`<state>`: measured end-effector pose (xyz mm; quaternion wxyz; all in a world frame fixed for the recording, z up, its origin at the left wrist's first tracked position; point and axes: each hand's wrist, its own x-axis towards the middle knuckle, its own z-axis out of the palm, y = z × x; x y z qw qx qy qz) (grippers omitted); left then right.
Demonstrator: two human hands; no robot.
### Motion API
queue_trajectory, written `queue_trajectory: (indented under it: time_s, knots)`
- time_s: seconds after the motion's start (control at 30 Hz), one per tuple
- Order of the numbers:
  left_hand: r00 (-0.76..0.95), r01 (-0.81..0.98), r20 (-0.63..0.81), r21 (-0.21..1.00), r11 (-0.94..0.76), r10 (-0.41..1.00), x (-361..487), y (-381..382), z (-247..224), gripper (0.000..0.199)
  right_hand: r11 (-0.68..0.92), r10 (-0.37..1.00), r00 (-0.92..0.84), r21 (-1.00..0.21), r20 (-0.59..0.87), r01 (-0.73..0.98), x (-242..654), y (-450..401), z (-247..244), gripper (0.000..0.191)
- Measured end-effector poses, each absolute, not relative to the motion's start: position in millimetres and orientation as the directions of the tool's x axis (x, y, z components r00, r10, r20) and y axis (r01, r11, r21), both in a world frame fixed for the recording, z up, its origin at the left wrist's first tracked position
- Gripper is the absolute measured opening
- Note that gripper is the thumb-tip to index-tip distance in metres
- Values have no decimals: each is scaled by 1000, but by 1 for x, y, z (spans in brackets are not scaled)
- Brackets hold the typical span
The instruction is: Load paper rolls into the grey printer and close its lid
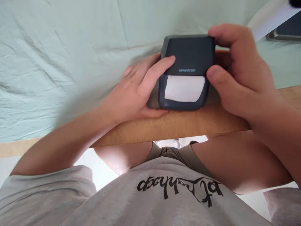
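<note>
A dark navy label printer [190, 55] with small lettering on its lid is held between my two hands, near the front edge of the table. A white paper label [184, 88] lies across its lower front part. My left hand [141, 83] grips the printer's left side, one finger lying on the lid and another digit at the bottom edge. On the opposite side my right hand [242, 69] is closed around the right edge, with fingertips at the upper corner and beside the label. The printer's underside is hidden.
A pale green wrinkled cloth [70, 40] covers the table. Its bare wooden edge [150, 128] runs in front of my body. At the upper right are a white object [270, 17], partly out of view, and a dark flat object with a metallic rim [288, 29].
</note>
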<state>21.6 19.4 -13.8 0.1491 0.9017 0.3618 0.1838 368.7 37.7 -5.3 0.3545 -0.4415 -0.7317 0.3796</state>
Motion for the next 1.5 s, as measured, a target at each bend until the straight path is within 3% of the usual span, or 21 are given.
queue_trajectory:
  time_s: [0.23, 0.33, 0.43, 0.57, 0.7, 0.9, 1.17, 1.5]
  knots:
    - [653, 615, 231, 394, -683, 721, 19, 15, -10, 115, 509, 793, -577, -730, 193, 456, 368, 43, 9, 61]
    - [669, 589, 226, 420, -690, 708, 13, 17, -9, 125, 562, 768, -615, -651, 180, 511, 374, 43, 17, 64]
    - [685, 579, 216, 419, -699, 696, 5, 20, -7, 140, 641, 710, -688, -544, 152, 541, 386, 46, 19, 82]
    - [703, 581, 174, 418, -698, 690, -1, 21, -3, 137, 644, 732, -668, -458, 134, 613, 393, 52, 11, 83]
    - [701, 573, 204, 408, -711, 683, -1, 19, -1, 133, 673, 710, -688, -431, 148, 601, 386, 50, 5, 87]
    - [715, 538, 351, 276, -796, 605, 7, 17, 2, 124, 694, 704, -682, -396, 198, 601, 385, 42, 9, 83]
    - [721, 585, 312, 205, -785, 619, 12, 3, 10, 105, 671, 716, -678, -427, 165, 605, 394, 48, 20, 89]
    - [722, 638, 224, 154, -755, 655, 14, -6, 15, 105, 717, 675, -707, -409, 209, 564, 379, 48, 5, 110]
